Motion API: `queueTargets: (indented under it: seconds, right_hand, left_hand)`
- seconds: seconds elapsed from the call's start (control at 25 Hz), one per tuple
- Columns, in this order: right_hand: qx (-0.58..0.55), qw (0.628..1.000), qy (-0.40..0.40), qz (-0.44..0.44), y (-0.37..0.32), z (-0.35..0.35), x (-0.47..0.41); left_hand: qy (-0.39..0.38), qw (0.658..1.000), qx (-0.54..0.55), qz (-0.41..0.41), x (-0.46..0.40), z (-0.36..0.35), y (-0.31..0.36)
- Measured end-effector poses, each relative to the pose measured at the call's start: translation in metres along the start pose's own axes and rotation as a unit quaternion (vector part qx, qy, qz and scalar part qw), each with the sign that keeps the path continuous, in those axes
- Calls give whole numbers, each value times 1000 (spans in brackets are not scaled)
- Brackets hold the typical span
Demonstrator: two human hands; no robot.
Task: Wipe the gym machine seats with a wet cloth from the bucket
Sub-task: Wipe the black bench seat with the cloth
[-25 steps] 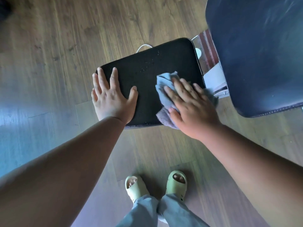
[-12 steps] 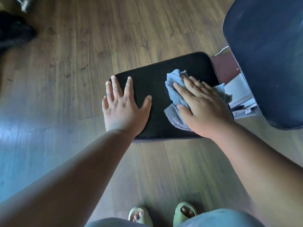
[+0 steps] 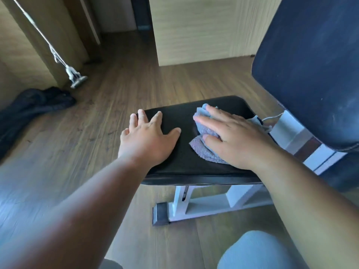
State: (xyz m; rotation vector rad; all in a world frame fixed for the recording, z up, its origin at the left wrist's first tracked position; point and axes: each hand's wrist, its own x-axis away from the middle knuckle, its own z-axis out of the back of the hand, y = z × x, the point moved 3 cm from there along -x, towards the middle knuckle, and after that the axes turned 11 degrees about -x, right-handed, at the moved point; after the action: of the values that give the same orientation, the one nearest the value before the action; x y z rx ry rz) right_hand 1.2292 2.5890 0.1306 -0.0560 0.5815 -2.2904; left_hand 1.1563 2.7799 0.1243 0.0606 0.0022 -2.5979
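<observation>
Flat under the right hand (image 3: 239, 140) fingers (image 3: 206, 121): cloth (image 3: 206, 150) on seat (image 3: 186, 164)

Two bare hands were in view: one left hand (image 3: 148, 139) on the near left part of the pad, one right hand (image 3: 236, 139) to its right. There was one black seat pad (image 3: 186, 117) and one dark blue back pad (image 3: 308, 70) rising at the far right. One grey-blue cloth (image 3: 206, 150) lay on the seat pad. One white metal frame (image 3: 206, 208) showed beneath. On the wooden floor at the far left lay one dark bundle of fabric (image 3: 33, 105), and one mop (image 3: 74, 76). Two knees in grey trousers showed at the near edge.
</observation>
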Motion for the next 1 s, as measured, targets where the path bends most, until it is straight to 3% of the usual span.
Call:
queueTargets:
  seconds: [0.12, 0.24, 0.32, 0.52, 0.6, 0.68, 0.76, 0.92, 1.0]
  right_hand:
    - [18, 999, -41, 11, -1, 7, 7]
    - [40, 993, -88, -66, 12, 17, 10]
    - [69, 990, -58, -110, 10, 14, -4]
    - [56, 996, -61, 36, -24, -10, 1]
    - [71, 995, -76, -13, 2, 0, 12]
    - [86, 987, -49, -124, 23, 11, -2]
    - [64, 983, -26, -169, 15, 9, -29]
    - [44, 997, -65, 14, -20, -12, -12]
    - [28, 995, -96, 20, -6, 2, 18]
  left_hand:
    - [1, 1000, 3, 1, 2, 5, 0]
    - [-7, 1000, 0, -2, 4, 7, 3]
    - [-4, 1000, -2, 0, 4, 6, 3]
    - [1, 1000, -1, 2, 5, 5, 2]
    - [-7, 1000, -15, -1, 7, 5, 3]
    - [-6, 1000, -28, -6, 7, 5, 5]
    - [-4, 1000, -28, -5, 6, 5, 5]
    - [-8, 999, -30, -8, 6, 3, 4]
    - [-9, 999, -29, -10, 7, 3, 4]
